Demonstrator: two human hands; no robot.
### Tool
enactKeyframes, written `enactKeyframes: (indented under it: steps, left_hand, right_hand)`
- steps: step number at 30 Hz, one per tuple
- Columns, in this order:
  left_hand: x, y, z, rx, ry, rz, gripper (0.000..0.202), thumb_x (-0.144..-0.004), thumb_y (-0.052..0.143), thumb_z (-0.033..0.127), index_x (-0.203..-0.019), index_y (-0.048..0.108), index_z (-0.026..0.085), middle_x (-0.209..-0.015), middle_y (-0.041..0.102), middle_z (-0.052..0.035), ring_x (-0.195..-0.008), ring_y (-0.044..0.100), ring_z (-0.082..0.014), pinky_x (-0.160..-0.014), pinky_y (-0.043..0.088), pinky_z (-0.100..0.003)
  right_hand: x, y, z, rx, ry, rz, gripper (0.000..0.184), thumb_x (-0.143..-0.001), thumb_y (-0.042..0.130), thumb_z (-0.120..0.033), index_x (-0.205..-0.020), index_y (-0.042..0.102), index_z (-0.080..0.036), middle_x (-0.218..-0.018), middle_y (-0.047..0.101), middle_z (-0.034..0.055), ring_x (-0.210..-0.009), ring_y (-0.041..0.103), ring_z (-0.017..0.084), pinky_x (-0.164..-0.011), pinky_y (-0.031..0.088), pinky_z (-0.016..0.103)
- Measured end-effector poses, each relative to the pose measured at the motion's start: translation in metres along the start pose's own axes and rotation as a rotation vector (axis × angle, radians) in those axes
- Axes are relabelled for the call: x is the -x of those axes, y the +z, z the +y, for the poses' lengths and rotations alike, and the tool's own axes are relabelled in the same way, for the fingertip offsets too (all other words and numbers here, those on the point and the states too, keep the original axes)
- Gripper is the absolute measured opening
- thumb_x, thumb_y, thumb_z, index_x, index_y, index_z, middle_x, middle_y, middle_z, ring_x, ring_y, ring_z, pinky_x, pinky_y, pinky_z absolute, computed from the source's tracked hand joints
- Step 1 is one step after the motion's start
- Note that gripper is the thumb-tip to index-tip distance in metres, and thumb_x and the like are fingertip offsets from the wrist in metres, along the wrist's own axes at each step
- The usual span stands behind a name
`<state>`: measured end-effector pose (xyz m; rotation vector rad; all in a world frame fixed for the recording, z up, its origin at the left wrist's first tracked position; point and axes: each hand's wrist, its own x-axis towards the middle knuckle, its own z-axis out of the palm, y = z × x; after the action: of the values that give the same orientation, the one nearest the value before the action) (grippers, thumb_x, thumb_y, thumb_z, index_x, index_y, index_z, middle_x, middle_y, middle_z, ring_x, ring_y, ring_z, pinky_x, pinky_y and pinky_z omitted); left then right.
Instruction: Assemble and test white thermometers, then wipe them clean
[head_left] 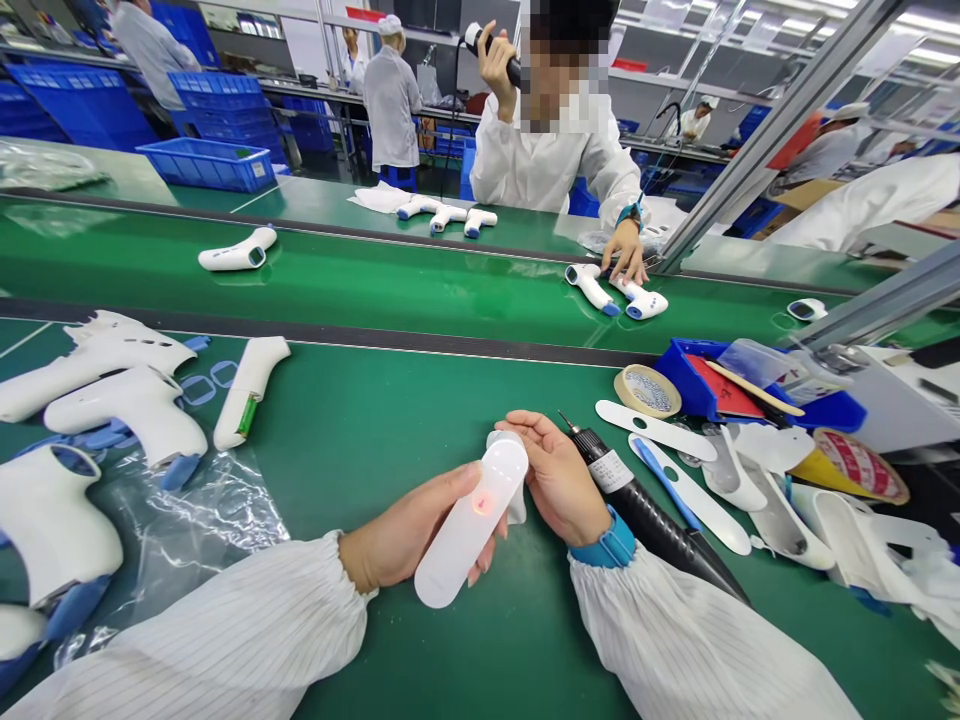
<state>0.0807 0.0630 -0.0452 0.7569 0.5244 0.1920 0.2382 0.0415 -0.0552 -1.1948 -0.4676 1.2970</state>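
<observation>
A long white rounded plastic panel [454, 550], with a red glow near its middle, is tilted above the green bench. My left hand [409, 525] is closed around its side, thumb on top. At its upper end, my right hand [559, 485] has curled fingers with a thin white cloth [517, 507] between them and the panel; the fingertips are partly hidden. Just right of that hand lies a black electric screwdriver [626, 495], its bit pointing away from me. Under my right sleeve's cuff is a blue wrist strap [606, 542].
White thermometer guns [127, 410] and a clear plastic bag [202, 530] lie at left. A blue tray [679, 375], tape roll [649, 390] and loose white shells [780, 515] crowd the right. Across the green conveyor [390, 285], a co-worker's hand [626, 250] touches a thermometer gun [643, 300].
</observation>
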Motion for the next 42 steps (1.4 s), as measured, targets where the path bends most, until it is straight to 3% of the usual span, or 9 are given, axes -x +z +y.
enactKeyframes:
  steps: [3, 7, 11, 21, 30, 42]
  left_hand:
    - [0.0006, 0.0034, 0.0011, -0.059, 0.02, 0.054, 0.027, -0.078, 0.055, 0.043, -0.084, 0.052, 0.018, -0.066, 0.057, 0.0008, -0.045, 0.05, -0.0083, -0.041, 0.041, -0.02]
    - [0.0012, 0.0045, 0.0002, -0.176, -0.018, 0.017, 0.032, -0.081, 0.05, 0.048, -0.077, 0.051, 0.016, -0.053, 0.054, 0.0015, -0.041, 0.048, -0.0081, -0.04, 0.039, -0.019]
    - [0.002, 0.0028, -0.0009, -0.251, -0.046, -0.028, 0.033, -0.081, 0.048, 0.049, -0.078, 0.052, 0.016, -0.051, 0.055, 0.0012, -0.041, 0.049, -0.0083, -0.041, 0.039, -0.019]
    - [0.0036, 0.0057, 0.0037, -0.298, -0.052, -0.067, 0.03, -0.068, 0.067, 0.027, -0.091, 0.048, 0.018, -0.065, 0.055, 0.0046, -0.05, 0.051, -0.0071, -0.048, 0.044, -0.021]
    - [0.0058, 0.0061, 0.0038, -0.286, -0.058, -0.061, 0.029, -0.067, 0.067, 0.018, -0.089, 0.049, 0.019, -0.075, 0.055, 0.0032, -0.054, 0.053, -0.0073, -0.049, 0.044, -0.021]
    - [0.0004, -0.0006, 0.0004, -0.223, 0.184, 0.069, 0.043, -0.068, 0.069, 0.019, -0.106, 0.049, 0.022, -0.085, 0.052, 0.0035, -0.062, 0.049, -0.0065, -0.056, 0.041, -0.02]
  right_hand:
    - [-0.0004, -0.0004, 0.0001, -0.003, 0.007, -0.002, 0.034, -0.057, 0.076, -0.027, -0.083, 0.058, -0.019, -0.079, 0.065, -0.0001, -0.07, 0.058, 0.012, -0.066, 0.043, 0.025]
    - [-0.0009, -0.0013, 0.0009, -0.007, 0.021, -0.019, 0.032, -0.058, 0.076, -0.025, -0.084, 0.059, -0.019, -0.08, 0.065, -0.0003, -0.067, 0.057, 0.011, -0.063, 0.043, 0.024]
    - [-0.0002, -0.0016, 0.0013, -0.004, 0.045, -0.041, 0.031, -0.059, 0.076, -0.025, -0.084, 0.059, -0.019, -0.081, 0.065, 0.0001, -0.068, 0.057, 0.01, -0.063, 0.043, 0.023]
    - [0.0002, -0.0019, 0.0013, 0.006, 0.059, -0.042, 0.033, -0.058, 0.077, -0.027, -0.084, 0.06, -0.018, -0.081, 0.065, 0.0007, -0.069, 0.059, 0.012, -0.064, 0.044, 0.025]
    - [-0.0004, -0.0014, 0.0004, -0.011, 0.065, -0.043, 0.031, -0.058, 0.077, -0.025, -0.083, 0.06, -0.018, -0.081, 0.065, 0.0005, -0.07, 0.058, 0.011, -0.064, 0.044, 0.024]
    - [-0.0041, -0.0038, 0.0041, -0.026, 0.0, -0.081, 0.03, -0.06, 0.077, -0.028, -0.081, 0.06, -0.017, -0.072, 0.063, -0.0019, -0.066, 0.056, 0.01, -0.063, 0.041, 0.023]
